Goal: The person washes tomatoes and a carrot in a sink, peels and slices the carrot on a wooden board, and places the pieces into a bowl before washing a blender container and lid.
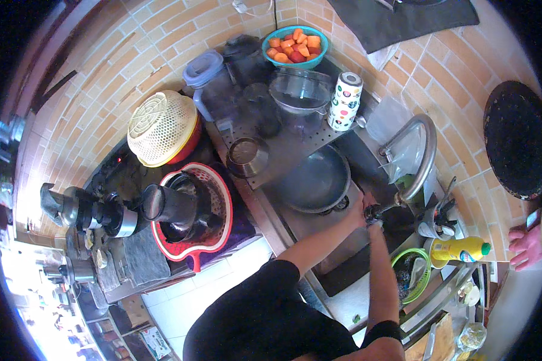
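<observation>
Both bare arms reach over the sink. My left hand (363,208) is beside the right edge of a dark pan (318,182) that sits in the sink. Close against it, my right hand (374,224) is under the dark spout end of a curved metal faucet (427,153). The fingers of both hands are blurred and partly covered by the faucet end, so whether they hold anything does not show. Below the hands lies the dark sink basin (343,270).
A perforated metal shelf (293,153) bears a metal bowl (247,158), glass containers and patterned stacked cups (344,101). Carrot pieces fill a teal basket (318,63). At left stands a red colander (228,212); at right, a green basket (427,275) and yellow bottle (460,249).
</observation>
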Available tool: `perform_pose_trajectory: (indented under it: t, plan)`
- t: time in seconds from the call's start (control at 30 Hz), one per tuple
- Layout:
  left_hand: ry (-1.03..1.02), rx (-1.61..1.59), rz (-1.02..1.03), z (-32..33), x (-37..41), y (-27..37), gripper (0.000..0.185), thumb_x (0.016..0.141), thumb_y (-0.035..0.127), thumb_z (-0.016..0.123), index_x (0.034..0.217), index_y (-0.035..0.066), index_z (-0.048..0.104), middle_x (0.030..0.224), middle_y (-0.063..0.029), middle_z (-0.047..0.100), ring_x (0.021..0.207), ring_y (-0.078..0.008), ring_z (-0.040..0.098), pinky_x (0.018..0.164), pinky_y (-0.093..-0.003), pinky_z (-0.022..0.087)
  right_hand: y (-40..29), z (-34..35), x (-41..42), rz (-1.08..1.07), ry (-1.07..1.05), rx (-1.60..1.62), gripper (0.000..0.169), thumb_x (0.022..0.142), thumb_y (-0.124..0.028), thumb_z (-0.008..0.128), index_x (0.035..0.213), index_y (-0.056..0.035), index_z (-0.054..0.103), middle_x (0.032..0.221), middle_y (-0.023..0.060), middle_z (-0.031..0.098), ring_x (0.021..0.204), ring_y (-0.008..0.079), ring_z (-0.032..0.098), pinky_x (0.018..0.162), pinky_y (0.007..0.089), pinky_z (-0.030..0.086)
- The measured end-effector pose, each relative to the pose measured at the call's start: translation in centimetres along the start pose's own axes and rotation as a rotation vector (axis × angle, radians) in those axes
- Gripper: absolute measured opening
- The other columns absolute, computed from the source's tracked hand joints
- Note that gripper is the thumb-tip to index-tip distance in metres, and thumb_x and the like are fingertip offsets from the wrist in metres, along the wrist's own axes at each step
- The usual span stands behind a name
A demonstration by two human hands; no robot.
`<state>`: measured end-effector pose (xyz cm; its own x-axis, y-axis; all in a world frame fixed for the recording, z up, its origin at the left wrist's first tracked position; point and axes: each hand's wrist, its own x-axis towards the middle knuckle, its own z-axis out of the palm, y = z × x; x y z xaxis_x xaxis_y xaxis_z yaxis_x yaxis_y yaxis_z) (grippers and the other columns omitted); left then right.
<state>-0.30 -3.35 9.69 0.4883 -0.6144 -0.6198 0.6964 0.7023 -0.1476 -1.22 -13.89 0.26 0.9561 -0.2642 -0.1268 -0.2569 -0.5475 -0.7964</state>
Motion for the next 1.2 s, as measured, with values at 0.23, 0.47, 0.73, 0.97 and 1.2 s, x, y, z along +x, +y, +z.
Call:
perform_pose_trajectory:
  t: [0.23,0.47,0.73,0.97,1.2]
  plan:
    - [-0.046,0.205,0.019,-1.8,0.3,2.2,0.039,0.086,0.037,0.037,0.112,0.008,0.042,0.105,-0.0048,0.050,0.090,-0.0204,0.050,0.081,-0.0389,0.039,-16.0,5.5,-17.8,-0.165,0.097,0.323,0.049,0.089,-0.034,0.026,0.124,-0.0008,0.035,0.130,0.0179,0.030,0.125,0.0277,0.020,0.101,0.0383,0.016]
    - [-0.049,0.552,-0.032,-5.7,2.7,1.5,0.044,0.086,0.038,0.038,0.118,0.009,0.038,0.110,-0.0042,0.048,0.098,-0.0200,0.046,0.087,-0.0360,0.035,-16.4,7.2,-17.6,-0.334,0.196,0.063,0.042,0.088,-0.032,0.028,0.111,-0.0035,0.048,0.125,0.0158,0.037,0.120,0.0320,0.027,0.100,0.0499,-0.001]
    - [-0.061,0.842,-0.052,-7.6,2.9,-0.3,0.051,0.085,0.040,0.039,0.126,0.010,0.033,0.116,-0.0036,0.045,0.108,-0.0196,0.041,0.093,-0.0327,0.029,-2.5,7.7,-4.9,0.248,0.042,0.817,0.051,0.087,-0.041,0.034,0.121,-0.0027,0.038,0.122,0.0104,0.040,0.118,0.0223,0.031,0.099,0.0334,0.017]
    - [-0.023,0.566,0.020,-0.6,-2.2,2.7,0.060,0.082,0.034,0.045,0.131,0.008,0.022,0.131,-0.0116,0.026,0.123,-0.0244,0.022,0.100,-0.0333,0.018,-2.4,7.4,-1.8,0.339,0.200,1.011,0.045,0.084,-0.037,0.040,0.113,-0.0035,0.042,0.113,0.0085,0.045,0.106,0.0202,0.038,0.088,0.0316,0.024]
    - [-0.440,1.672,0.725,-11.0,-6.3,-5.6,0.050,0.086,0.023,0.041,0.129,0.004,0.024,0.136,-0.0108,0.020,0.125,-0.0236,0.019,0.103,-0.0327,0.011,0.9,6.4,-0.6,0.486,0.106,1.087,0.037,0.080,-0.032,0.046,0.105,-0.0047,0.046,0.103,0.0070,0.049,0.094,0.0187,0.043,0.076,0.0307,0.030]
